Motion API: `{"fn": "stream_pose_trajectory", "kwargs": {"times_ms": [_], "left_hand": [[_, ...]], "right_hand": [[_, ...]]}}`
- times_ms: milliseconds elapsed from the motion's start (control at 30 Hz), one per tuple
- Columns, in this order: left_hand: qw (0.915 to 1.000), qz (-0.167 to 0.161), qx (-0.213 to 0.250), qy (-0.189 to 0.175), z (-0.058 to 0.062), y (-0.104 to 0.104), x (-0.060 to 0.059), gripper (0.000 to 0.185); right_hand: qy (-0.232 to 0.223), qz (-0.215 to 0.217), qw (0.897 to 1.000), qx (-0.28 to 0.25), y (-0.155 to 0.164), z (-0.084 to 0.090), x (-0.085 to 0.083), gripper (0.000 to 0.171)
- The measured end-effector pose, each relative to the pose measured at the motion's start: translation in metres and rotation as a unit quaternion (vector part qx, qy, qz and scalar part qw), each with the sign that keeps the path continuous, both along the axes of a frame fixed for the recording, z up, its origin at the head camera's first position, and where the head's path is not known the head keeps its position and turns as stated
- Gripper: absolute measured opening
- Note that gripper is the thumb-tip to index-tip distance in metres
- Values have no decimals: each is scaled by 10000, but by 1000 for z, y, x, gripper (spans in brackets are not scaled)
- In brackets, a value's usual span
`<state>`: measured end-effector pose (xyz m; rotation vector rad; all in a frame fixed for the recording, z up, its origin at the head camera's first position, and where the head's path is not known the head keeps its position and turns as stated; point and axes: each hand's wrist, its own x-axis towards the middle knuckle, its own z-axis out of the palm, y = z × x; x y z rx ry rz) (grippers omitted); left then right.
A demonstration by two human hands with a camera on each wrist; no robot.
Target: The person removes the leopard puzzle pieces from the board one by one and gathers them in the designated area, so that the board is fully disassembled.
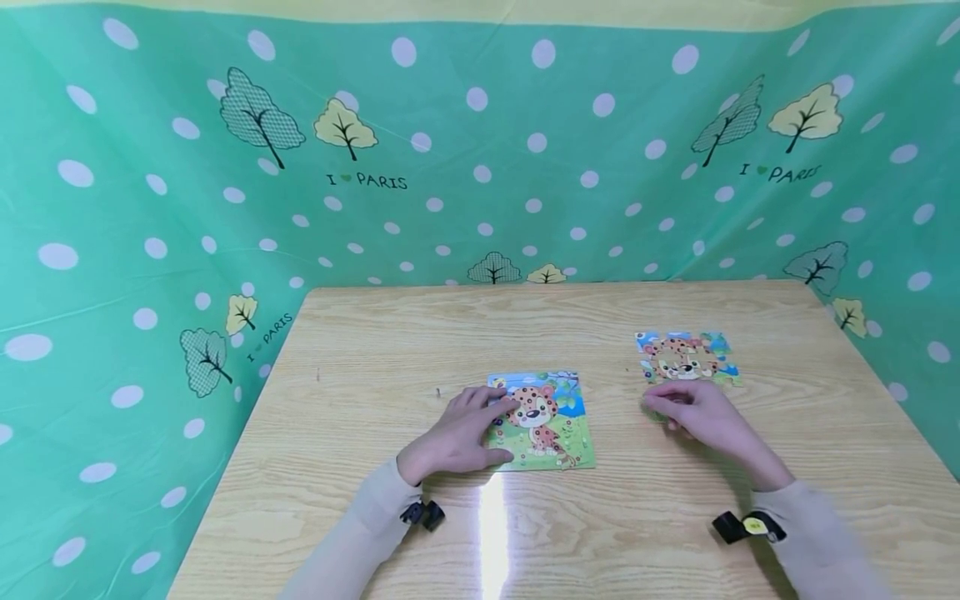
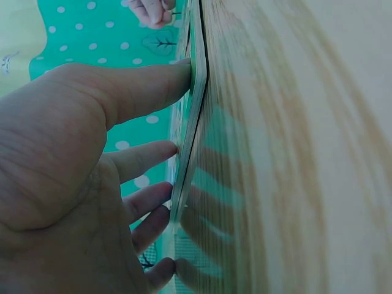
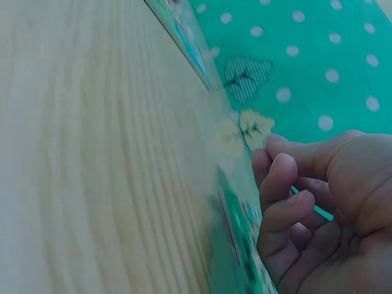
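Green polka-dot cloth with trees is hanging behind and beside the light wooden table [image 1: 375,350] where I am working. Near the middle of the table, toward its front edge, the square leopard-cartoon puzzle board [image 1: 551,433] is lying flat, and my left hand [image 1: 459,435] is resting on its left edge, fingers straight and spread, thumb pressing the near corner. Toward the right edge, the loose cluster of matching cardboard puzzle pieces [image 1: 686,357] is lying well apart from the board. My right hand [image 1: 693,412] is sitting just in front of that cluster, fingers curling around a small green puzzle piece [image 1: 654,408] and pinching it against the tabletop.
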<state>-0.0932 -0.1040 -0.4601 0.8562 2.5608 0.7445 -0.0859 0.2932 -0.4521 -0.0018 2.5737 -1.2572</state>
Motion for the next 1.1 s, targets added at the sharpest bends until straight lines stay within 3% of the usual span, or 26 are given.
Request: {"fn": "stream_pose_trajectory", "kwargs": {"times_ms": [367,700,1100], "left_hand": [[10000,-4,-38,-25,1,0,-1,76],[10000,-25,-56,-48,2,1,-1,76],[10000,13,-40,-20,-1,-1,0,76]], "right_hand": [[161,836,9951,-507,-46,-2,1,31],[27,1998,9773,-700,-69,-4,6,42],[-184,2121,9765,-327,-72,-9,6,53]]}}
